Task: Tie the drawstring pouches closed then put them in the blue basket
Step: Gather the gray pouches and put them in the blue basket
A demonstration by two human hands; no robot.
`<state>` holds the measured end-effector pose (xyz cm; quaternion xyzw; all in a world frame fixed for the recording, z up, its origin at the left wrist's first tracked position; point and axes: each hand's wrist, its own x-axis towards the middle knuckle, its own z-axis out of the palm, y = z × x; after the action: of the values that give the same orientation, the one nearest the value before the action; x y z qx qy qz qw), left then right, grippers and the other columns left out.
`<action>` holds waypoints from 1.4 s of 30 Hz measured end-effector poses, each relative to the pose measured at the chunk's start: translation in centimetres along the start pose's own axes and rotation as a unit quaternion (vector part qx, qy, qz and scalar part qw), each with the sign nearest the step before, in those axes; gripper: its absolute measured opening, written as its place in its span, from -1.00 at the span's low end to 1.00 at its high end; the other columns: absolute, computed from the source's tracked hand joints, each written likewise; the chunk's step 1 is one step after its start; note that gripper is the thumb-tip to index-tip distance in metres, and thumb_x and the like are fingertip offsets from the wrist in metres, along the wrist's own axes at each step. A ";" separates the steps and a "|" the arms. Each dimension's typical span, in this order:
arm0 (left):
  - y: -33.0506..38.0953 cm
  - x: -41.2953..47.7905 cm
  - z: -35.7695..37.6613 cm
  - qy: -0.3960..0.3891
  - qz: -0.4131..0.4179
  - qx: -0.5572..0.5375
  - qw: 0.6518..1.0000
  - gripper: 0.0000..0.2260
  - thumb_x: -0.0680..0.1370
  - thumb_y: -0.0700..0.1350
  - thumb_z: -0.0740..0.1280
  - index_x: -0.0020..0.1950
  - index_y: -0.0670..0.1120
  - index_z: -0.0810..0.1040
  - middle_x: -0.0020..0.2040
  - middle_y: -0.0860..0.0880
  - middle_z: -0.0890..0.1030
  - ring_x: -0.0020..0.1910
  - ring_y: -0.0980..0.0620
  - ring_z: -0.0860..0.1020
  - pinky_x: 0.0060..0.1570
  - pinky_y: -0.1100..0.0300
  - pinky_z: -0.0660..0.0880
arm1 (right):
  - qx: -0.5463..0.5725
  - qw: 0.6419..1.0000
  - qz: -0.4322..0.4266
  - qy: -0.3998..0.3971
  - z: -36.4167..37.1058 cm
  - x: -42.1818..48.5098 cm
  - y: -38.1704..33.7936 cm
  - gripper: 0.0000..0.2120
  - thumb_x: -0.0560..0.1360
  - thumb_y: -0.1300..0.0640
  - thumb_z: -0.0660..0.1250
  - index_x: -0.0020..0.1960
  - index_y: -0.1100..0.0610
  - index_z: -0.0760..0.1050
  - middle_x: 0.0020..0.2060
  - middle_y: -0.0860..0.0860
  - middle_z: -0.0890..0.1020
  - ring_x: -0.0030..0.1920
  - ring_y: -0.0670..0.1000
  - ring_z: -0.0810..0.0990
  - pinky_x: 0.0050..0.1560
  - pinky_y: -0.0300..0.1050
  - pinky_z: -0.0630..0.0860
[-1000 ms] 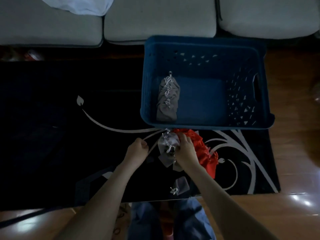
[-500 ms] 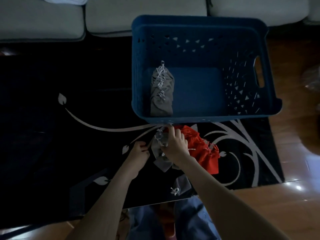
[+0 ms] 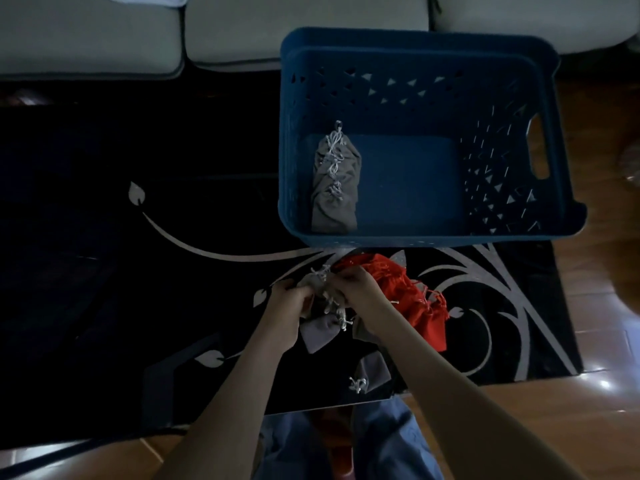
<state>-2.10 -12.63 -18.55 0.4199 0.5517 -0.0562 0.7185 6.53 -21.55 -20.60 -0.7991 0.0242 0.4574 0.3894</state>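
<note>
Where the dark rug [image 3: 104, 271] spreads before the sofa [image 3: 86, 32], the left hand [image 3: 287, 306] has its fingers curled round the body of a grey pouch [image 3: 310, 283], which lies just in front of the blue basket [image 3: 415, 240]. The pouch's long axis runs from the person toward the basket, and its gathered mouth and pale cord ends point at the basket's near wall. Inside the basket, along its left wall, a row of tied grey pouches [image 3: 334, 188] lies lengthwise near to far, with the cords toward the sofa. The right hand [image 3: 360, 296] pinches the held pouch at its neck, though the dim light hides exactly which strands. A loose grey pouch [image 3: 372, 370] lies nearer the person, cords to its left. Right of the hands lies a heap of red pouches [image 3: 415, 303].
</note>
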 end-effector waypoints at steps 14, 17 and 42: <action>-0.6 0.5 -1.5 0.054 0.023 0.054 0.997 -0.82 0.45 -0.41 0.27 -0.24 -0.16 0.54 -0.37 -0.05 0.56 -0.43 0.11 0.55 -0.49 0.35 0.42 | 0.142 0.980 -0.050 -0.134 -0.6 -1.7 0.8 -0.80 0.51 0.36 0.29 0.12 0.22 0.46 -0.07 0.04 0.62 -0.12 -0.10 0.60 -0.14 -0.38 0.51; -0.4 0.7 -1.5 0.040 0.048 0.105 0.993 -0.86 0.41 -0.33 0.31 -0.21 -0.13 0.61 -0.15 -0.15 0.62 -0.21 -0.04 0.59 -0.37 0.25 0.44 | 0.160 0.975 -0.050 -0.148 -0.8 -1.7 1.0 -0.69 0.46 0.41 0.34 0.17 0.23 0.43 0.03 0.09 0.60 -0.01 -0.03 0.59 -0.04 -0.33 0.53; 0.3 -0.3 -4.5 0.082 0.048 0.048 0.994 -0.81 0.66 -0.06 0.14 0.10 -0.18 0.38 -0.13 -0.09 0.55 -0.27 0.14 0.56 -0.37 0.35 0.48 | 0.120 0.986 -0.091 -0.075 5.6 -1.6 -0.6 -0.65 0.44 0.28 0.43 0.10 0.01 0.37 0.05 0.13 0.59 0.04 0.12 0.61 0.01 0.05 0.56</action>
<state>-5.38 -9.55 -18.28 0.4830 0.5844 -0.0140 0.6519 1.81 -18.03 -20.64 -0.7089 -0.0234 0.4726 0.5229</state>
